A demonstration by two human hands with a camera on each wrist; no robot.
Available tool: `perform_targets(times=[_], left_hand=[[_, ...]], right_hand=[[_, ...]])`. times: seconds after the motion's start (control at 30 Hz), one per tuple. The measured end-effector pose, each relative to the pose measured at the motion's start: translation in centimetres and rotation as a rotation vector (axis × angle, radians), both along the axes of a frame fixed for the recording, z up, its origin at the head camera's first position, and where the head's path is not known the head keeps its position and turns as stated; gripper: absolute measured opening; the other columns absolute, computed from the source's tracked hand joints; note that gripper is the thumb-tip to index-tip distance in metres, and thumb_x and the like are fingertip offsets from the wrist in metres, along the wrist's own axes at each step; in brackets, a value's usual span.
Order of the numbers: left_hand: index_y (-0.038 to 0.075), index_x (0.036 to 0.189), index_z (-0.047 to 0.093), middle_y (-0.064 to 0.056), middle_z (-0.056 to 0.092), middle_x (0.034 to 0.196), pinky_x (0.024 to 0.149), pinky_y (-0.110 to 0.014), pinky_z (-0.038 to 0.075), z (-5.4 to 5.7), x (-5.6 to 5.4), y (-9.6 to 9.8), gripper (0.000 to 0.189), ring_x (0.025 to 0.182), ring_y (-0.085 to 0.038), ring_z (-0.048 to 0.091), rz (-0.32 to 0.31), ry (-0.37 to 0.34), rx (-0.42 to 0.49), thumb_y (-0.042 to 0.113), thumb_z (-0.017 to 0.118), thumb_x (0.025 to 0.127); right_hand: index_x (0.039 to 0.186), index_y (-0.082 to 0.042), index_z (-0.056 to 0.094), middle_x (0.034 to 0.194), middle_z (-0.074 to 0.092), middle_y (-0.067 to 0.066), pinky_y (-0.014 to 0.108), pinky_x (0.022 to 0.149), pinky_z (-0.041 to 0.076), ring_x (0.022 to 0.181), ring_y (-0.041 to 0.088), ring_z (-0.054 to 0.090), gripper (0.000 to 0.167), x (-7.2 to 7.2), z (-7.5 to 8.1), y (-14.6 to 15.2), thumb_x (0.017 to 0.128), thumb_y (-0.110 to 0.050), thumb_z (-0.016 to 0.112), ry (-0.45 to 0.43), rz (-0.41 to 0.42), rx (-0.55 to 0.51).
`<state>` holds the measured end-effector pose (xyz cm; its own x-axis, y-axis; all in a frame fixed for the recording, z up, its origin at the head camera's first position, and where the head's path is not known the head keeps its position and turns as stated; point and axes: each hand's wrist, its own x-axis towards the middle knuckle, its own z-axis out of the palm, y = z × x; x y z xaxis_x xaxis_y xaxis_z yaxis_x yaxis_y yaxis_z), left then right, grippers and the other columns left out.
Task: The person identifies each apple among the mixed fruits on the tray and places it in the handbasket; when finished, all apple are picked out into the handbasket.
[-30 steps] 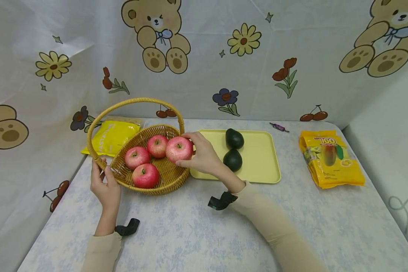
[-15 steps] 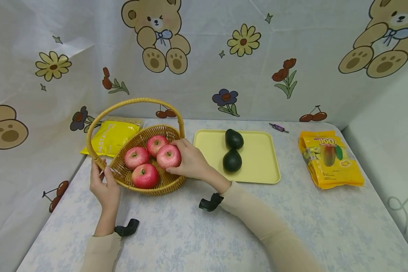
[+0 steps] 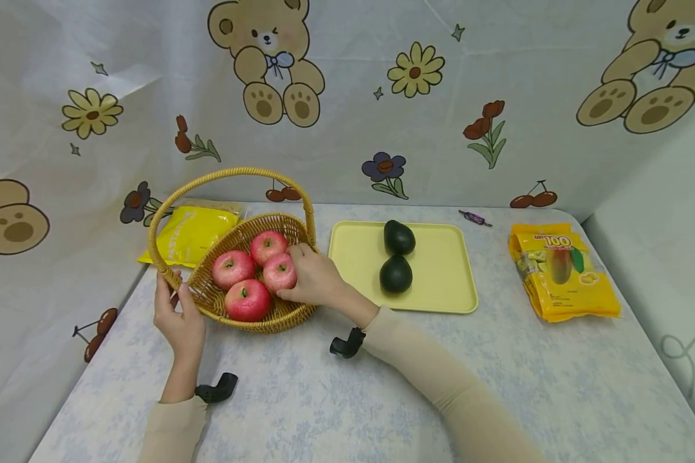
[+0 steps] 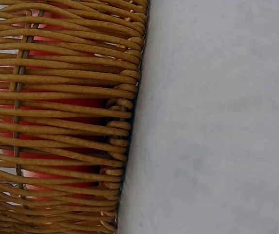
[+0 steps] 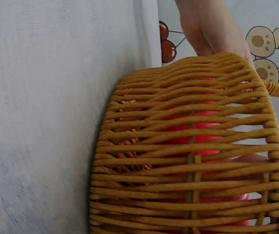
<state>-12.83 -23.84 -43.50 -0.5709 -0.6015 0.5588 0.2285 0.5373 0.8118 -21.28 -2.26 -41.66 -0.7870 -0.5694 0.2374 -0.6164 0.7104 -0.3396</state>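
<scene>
A wicker basket [image 3: 284, 316] with a tall arched handle stands at the left of the table. My left hand [image 3: 181, 325] grips its left end by the foot of the handle, thumb and fingers on either side of the rim. Inside the basket my right hand [image 3: 318, 280] holds a pink-red apple [image 3: 278, 274], its far side covered by my fingers. Three more apples [image 3: 248, 299] lie beside it. Woven basket wall [image 4: 66, 117] fills half the left wrist view, with red showing through. In the right wrist view the wall [image 5: 193, 146] hides most of the apples.
Right of the basket, a pale yellow tray [image 3: 440, 270] carries two dark green avocados [image 3: 396, 273]. A yellow pasta bag [image 3: 191, 235] lies behind the basket. Farther right are a yellow mango candy bag [image 3: 562, 273] and a small purple wrapped piece [image 3: 475, 217]. A patterned curtain backs the table.
My right hand has carried the apple left and down, from over the basket's right rim to among the other apples. My left hand has stayed on the basket.
</scene>
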Motion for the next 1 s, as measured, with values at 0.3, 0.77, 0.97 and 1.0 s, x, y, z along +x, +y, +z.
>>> perform_targets(times=[0.3,0.77,0.97,1.0], left_hand=[[-0.003,0.141,0.048,-0.026,0.06,0.124,0.094,-0.012,0.042,0.6,0.2,0.5,0.042,0.113,-0.001,0.052,0.007,-0.005,-0.001,-0.001,0.047,0.099],[0.01,0.142,0.051,-0.016,0.061,0.124,0.094,-0.014,0.044,-2.3,-0.9,-1.7,0.041,0.114,-0.004,0.053,-0.001,-0.01,-0.002,0.01,0.049,0.101],[0.01,0.141,0.052,-0.014,0.062,0.123,0.094,-0.015,0.045,-2.1,-0.8,-1.7,0.041,0.113,-0.003,0.052,0.002,-0.015,0.006,0.008,0.05,0.1],[0.01,0.141,0.052,-0.014,0.062,0.122,0.094,-0.015,0.045,-2.0,-0.8,-1.7,0.041,0.113,-0.003,0.052,0.003,-0.013,0.004,0.007,0.05,0.099]], right_hand=[[0.121,-0.007,0.056,0.112,0.063,0.004,0.036,0.076,0.055,0.097,0.02,0.063,0.068,-0.1,-0.4,-0.7,0.076,-0.054,0.075,0.005,-0.035,0.105],[0.121,-0.008,0.058,0.112,0.065,0.002,0.038,0.074,0.055,0.102,0.021,0.06,0.069,0.3,-0.2,-1.2,0.075,-0.057,0.076,-0.001,-0.077,0.198],[0.127,-0.006,0.057,0.124,0.063,0.006,0.039,0.076,0.056,0.108,0.022,0.059,0.074,0.5,-0.1,-1.2,0.076,-0.055,0.076,-0.007,-0.066,0.211],[0.128,-0.006,0.057,0.127,0.062,0.007,0.039,0.077,0.056,0.109,0.023,0.059,0.074,0.5,-0.1,-1.2,0.076,-0.055,0.077,-0.005,-0.064,0.21]])
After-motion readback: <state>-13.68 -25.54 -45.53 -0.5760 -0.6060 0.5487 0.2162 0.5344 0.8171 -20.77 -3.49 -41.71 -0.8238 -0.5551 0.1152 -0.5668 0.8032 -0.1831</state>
